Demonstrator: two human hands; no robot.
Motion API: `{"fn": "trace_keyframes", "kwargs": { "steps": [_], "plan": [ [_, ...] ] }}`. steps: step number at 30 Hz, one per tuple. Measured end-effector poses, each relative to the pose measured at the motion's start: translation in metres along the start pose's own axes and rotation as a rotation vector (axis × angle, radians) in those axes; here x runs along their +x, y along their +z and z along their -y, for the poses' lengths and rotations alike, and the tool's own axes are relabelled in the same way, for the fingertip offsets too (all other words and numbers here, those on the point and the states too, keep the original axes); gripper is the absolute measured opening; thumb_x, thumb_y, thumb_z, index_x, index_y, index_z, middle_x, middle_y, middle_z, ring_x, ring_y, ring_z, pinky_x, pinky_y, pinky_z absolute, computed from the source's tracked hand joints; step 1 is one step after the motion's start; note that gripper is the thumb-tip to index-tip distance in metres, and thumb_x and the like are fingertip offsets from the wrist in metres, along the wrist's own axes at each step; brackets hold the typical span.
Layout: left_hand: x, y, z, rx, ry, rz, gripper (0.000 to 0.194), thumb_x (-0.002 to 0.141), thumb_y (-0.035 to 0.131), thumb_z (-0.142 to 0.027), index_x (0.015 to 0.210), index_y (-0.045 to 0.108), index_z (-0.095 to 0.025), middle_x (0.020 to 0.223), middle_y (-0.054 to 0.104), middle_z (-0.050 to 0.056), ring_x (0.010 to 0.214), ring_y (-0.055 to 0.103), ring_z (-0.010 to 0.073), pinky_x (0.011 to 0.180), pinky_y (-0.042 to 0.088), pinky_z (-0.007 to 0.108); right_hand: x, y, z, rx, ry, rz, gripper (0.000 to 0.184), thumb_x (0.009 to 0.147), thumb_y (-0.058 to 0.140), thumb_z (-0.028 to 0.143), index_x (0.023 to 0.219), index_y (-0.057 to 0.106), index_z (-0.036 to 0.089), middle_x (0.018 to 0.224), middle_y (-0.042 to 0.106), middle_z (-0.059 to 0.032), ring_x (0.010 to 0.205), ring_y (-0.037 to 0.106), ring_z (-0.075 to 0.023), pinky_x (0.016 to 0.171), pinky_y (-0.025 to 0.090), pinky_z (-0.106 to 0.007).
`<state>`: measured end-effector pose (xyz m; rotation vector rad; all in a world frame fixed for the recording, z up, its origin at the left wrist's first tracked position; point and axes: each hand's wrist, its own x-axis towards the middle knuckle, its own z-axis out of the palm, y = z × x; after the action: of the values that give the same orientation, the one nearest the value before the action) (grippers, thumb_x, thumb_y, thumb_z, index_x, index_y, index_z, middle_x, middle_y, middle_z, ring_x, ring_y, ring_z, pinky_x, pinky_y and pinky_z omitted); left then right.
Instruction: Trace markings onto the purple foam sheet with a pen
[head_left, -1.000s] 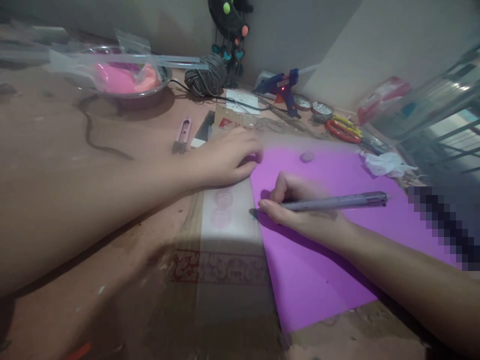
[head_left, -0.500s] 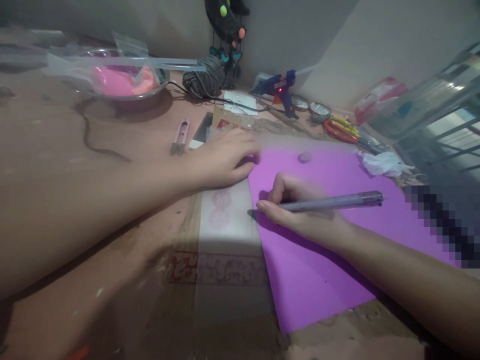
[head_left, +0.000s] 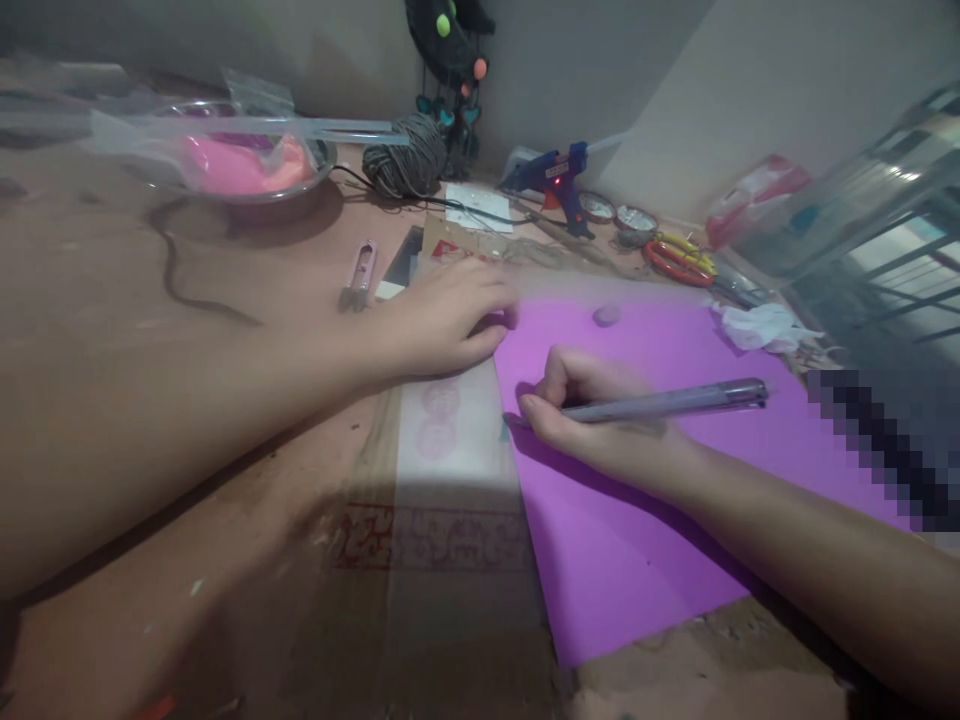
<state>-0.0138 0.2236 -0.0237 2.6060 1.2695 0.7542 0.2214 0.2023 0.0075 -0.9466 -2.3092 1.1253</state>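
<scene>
A purple sheet (head_left: pixel 660 520) lies over flattened cardboard (head_left: pixel 450 520) on the brown table. My right hand (head_left: pixel 592 415) is closed round a translucent pen (head_left: pixel 675 400), its tip at the sheet's left edge. My left hand (head_left: pixel 442 315) lies palm down with fingers stretched out, pressing the sheet's top left corner and the cardboard beside it. A small purple eraser-like lump (head_left: pixel 607 315) sits on the sheet beyond my right hand.
Thread snips (head_left: pixel 358 275) lie left of my left hand. At the back are a metal bowl (head_left: pixel 247 175) with pink stuff, a grey yarn ball (head_left: pixel 409 160), a blue glue gun (head_left: pixel 555 180), orange scissors (head_left: pixel 679 262) and crumpled tissue (head_left: pixel 765 325).
The view has shifted slightly. Both hands stay in nearly the same place; the pen tip has edged a little down along the sheet's left edge.
</scene>
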Motion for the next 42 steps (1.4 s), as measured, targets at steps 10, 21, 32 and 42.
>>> {"fn": "trace_keyframes", "kwargs": {
  "steps": [10,21,32,42],
  "plan": [
    [-0.0002,0.0003,0.0005,-0.015,0.007,-0.004,0.022,0.098,0.051,-0.026,0.105,0.071,-0.019,0.122,0.073,0.012,0.122,0.062,0.0300,0.112,0.045,0.049,-0.0003,-0.0002,-0.0009,0.018,0.015,0.022,0.032,0.085,0.069,0.027,0.068,0.042,0.025,0.059,0.052,0.0066,0.051,0.044,-0.0089,0.048,0.031,-0.025],
    [-0.0002,-0.0009,0.0003,-0.006,0.009,0.005,0.022,0.099,0.051,-0.027,0.105,0.071,-0.020,0.122,0.074,0.012,0.121,0.063,0.0294,0.111,0.045,0.047,0.0004,-0.0015,-0.0015,-0.048,0.036,-0.012,0.031,0.084,0.066,0.023,0.067,0.040,0.025,0.058,0.046,0.0068,0.053,0.041,-0.0094,0.052,0.030,-0.027],
    [-0.0003,-0.0015,-0.0013,0.009,0.009,0.006,0.021,0.099,0.050,-0.027,0.104,0.070,-0.019,0.121,0.074,0.012,0.119,0.063,0.0299,0.108,0.047,0.048,-0.0008,-0.0024,-0.0032,0.043,0.047,-0.069,0.032,0.084,0.066,0.025,0.067,0.039,0.025,0.060,0.047,0.0061,0.056,0.042,-0.0097,0.055,0.032,-0.027],
    [0.0003,-0.0005,-0.0003,-0.004,0.021,-0.004,0.020,0.100,0.051,-0.028,0.103,0.069,-0.021,0.121,0.074,0.010,0.119,0.063,0.0283,0.110,0.046,0.047,-0.0016,-0.0021,-0.0039,-0.029,0.035,-0.028,0.031,0.084,0.065,0.025,0.067,0.039,0.025,0.058,0.044,0.0068,0.054,0.038,-0.0094,0.053,0.029,-0.027]
  ]
}}
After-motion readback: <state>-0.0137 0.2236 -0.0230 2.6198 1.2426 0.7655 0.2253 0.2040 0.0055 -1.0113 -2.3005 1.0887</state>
